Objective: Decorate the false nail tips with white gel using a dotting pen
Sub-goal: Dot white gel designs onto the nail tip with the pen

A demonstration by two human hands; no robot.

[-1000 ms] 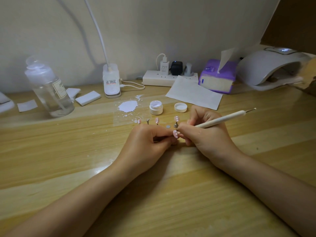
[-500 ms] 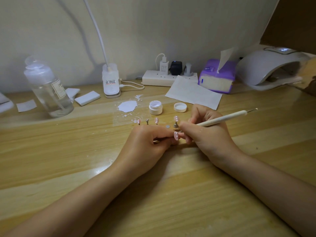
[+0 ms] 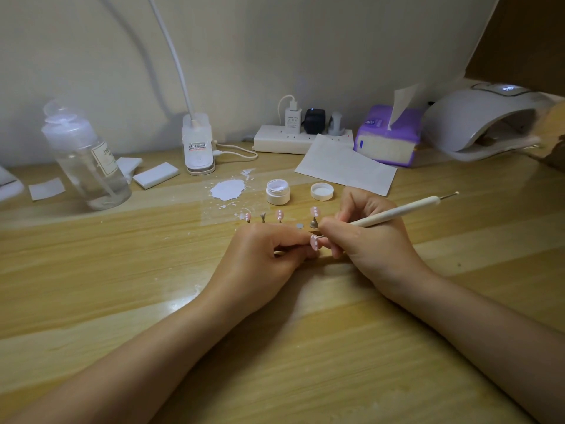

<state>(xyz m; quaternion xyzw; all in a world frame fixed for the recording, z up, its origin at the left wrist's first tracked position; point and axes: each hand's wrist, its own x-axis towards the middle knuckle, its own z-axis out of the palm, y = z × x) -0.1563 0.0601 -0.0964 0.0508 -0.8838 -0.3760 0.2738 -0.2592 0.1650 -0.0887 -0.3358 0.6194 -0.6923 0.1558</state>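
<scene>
My left hand (image 3: 263, 255) pinches the stand of a pink false nail tip (image 3: 314, 242) that bears white dots. My right hand (image 3: 370, 243) grips a cream dotting pen (image 3: 397, 213), its lower metal tip touching that nail tip. Just behind my hands, more pink nail tips stand on small holders (image 3: 279, 216), one at the right (image 3: 315, 213) and one at the left (image 3: 247, 217). An open white gel pot (image 3: 278, 192) and its lid (image 3: 321, 191) sit further back.
A white gel smear (image 3: 228, 189) lies on the wooden table (image 3: 122, 270). A clear bottle (image 3: 85, 154) stands at the left, with a lamp base (image 3: 198, 148), power strip (image 3: 287, 139), paper sheet (image 3: 345, 166), purple tissue pack (image 3: 388, 139) and nail lamp (image 3: 489, 120) along the back.
The pen tip has shifted slightly on the held nail tip. Both hands stay in nearly the same place.
</scene>
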